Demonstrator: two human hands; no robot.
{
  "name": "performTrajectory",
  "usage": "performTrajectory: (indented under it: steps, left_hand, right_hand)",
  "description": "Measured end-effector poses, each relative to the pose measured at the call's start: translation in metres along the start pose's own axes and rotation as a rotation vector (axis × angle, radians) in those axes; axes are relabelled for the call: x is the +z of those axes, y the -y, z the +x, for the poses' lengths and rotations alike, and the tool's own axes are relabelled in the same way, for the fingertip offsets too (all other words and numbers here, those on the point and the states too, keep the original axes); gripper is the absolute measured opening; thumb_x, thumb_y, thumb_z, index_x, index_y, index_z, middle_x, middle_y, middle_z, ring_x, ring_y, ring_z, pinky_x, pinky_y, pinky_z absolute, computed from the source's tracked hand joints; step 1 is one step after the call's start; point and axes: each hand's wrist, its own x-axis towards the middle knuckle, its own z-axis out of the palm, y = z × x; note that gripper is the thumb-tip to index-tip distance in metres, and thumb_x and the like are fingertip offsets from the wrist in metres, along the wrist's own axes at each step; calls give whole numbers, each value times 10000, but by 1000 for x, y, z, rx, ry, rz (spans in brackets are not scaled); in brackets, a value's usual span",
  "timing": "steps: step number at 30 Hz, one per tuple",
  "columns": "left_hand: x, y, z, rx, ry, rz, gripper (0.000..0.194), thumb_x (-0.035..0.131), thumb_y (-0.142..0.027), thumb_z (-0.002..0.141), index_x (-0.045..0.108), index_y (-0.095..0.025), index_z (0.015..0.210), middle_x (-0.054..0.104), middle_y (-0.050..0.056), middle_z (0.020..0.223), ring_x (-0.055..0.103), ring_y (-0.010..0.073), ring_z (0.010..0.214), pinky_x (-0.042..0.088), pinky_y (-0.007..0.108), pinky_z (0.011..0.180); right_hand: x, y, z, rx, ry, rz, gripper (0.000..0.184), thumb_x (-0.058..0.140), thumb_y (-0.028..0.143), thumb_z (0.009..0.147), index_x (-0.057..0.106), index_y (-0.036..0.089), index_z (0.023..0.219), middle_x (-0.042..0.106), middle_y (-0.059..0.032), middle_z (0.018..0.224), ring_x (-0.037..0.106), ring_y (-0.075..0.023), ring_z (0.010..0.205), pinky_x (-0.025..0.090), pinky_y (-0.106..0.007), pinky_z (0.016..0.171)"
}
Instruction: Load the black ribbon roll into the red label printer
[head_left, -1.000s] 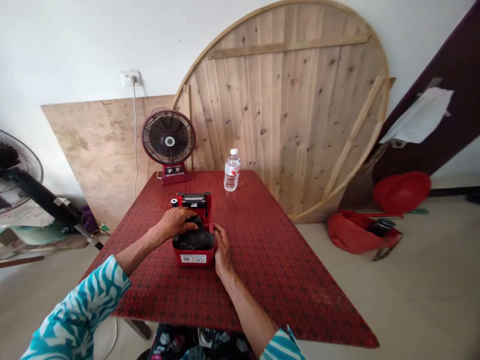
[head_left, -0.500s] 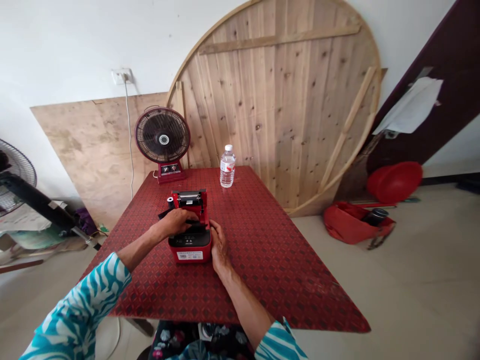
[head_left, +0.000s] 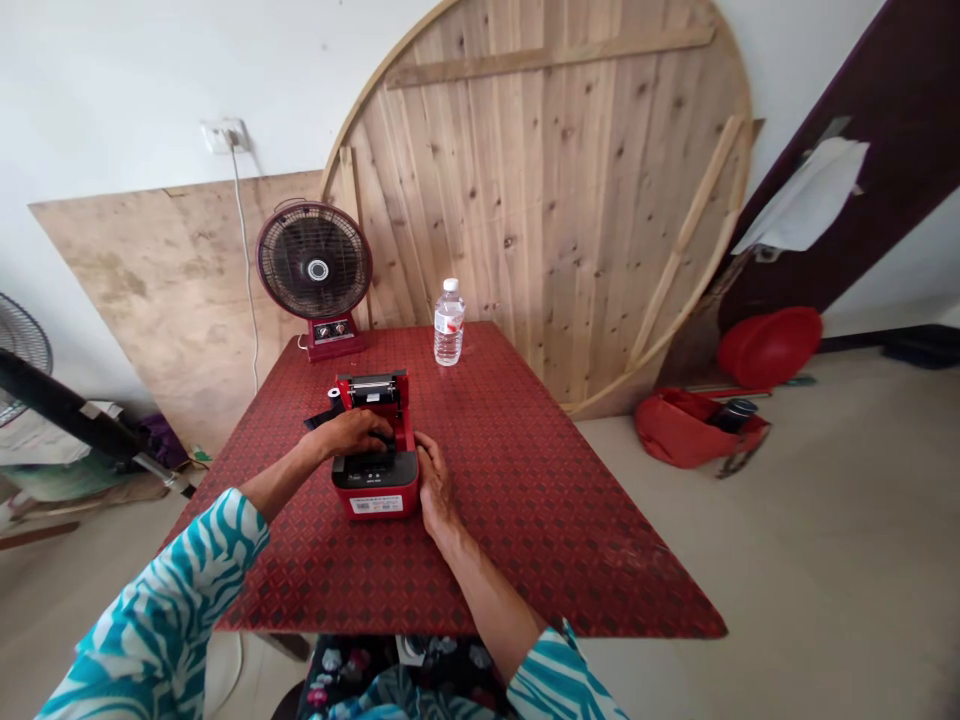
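At the frame's center-left we are loading the red printer [head_left: 375,455] on the table [head_left: 525,480], left hand [head_left: 352,432] curled around a black piece inside, right hand [head_left: 431,480] flat-fingered bracing its side; seating it squarely seems next.

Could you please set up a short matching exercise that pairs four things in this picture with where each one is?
Things:
1. left hand
2. right hand
3. water bottle
4. table fan

Places:
A. upright near the far edge of the table, right of the fan
B. at the far left corner of the table
C. on top of the red printer
D. against the printer's right side

Pairs: 1-C, 2-D, 3-A, 4-B
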Motion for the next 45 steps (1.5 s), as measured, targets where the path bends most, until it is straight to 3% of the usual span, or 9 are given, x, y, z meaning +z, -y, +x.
performTrajectory:
  steps: [4,7,17,24,29,32,37,41,45]
  left_hand:
    - [-5,-5,-34,-2,-184,-119,328,508,-364,903,677,-199,1131,721,44,1117,665,190,999,481,259,876]
    - [-2,-13,-65,2,-275,-158,397,567,-472,862,669,-213,1145,725,52,1099,671,213,988,495,292,864]
    - [31,-26,-80,263,-619,201,192,492,-262,948,670,-208,902,739,29,867,666,164,849,432,343,907]
    - [53,-36,-101,297,-669,337,144,520,-230,939,663,-226,955,725,19,956,638,168,920,350,399,998]
    - [61,-35,-106,282,-708,353,171,530,-227,927,658,-213,1039,717,50,1043,629,194,999,355,425,1017]
    - [64,-33,-107,282,-729,366,179,536,-215,920,657,-207,1052,716,60,1056,618,213,1039,367,435,1008]
    - [71,-31,-107,269,-732,353,200,533,-223,919,661,-215,1072,712,64,1073,599,225,1082,366,455,1023]
    - [71,-28,-107,295,-745,320,202,537,-241,917,660,-222,1077,712,58,1054,589,230,1096,352,461,1043]
    - [61,-17,-107,223,-814,255,294,499,-327,939,607,-192,1177,676,98,1115,573,245,1111,386,448,1015]
  right_hand:
    - [0,1,-1,-21,3,-4,365,531,448,803,649,234,1074,680,-48,1103,580,-231,1069,443,-362,903]
    - [0,-2,0,-18,4,7,354,522,436,814,643,240,1084,680,-44,1113,580,-230,1069,443,-361,902]
    - [0,-2,0,-17,-12,9,337,539,419,800,653,236,1058,681,-44,1102,585,-228,1064,444,-359,900]
    - [1,0,15,-5,-19,46,391,548,469,791,633,250,1103,675,-38,1138,591,-224,1062,450,-378,915]
    - [22,37,65,-81,16,15,425,585,515,774,629,298,1136,629,-11,1236,553,-222,1136,413,-405,976]
    - [32,59,80,-112,77,-33,349,539,530,800,682,286,1006,678,-13,1089,560,-227,1096,388,-428,994]
    - [20,54,51,-245,50,-126,307,575,509,776,683,240,673,675,-20,959,564,-219,1030,378,-389,995]
    - [6,34,19,-192,28,-72,164,665,379,693,689,245,785,658,-24,1090,570,-221,1051,419,-378,967]
    - [8,28,11,-87,56,30,332,621,312,697,657,272,1025,688,-15,1051,608,-216,1026,450,-406,958]
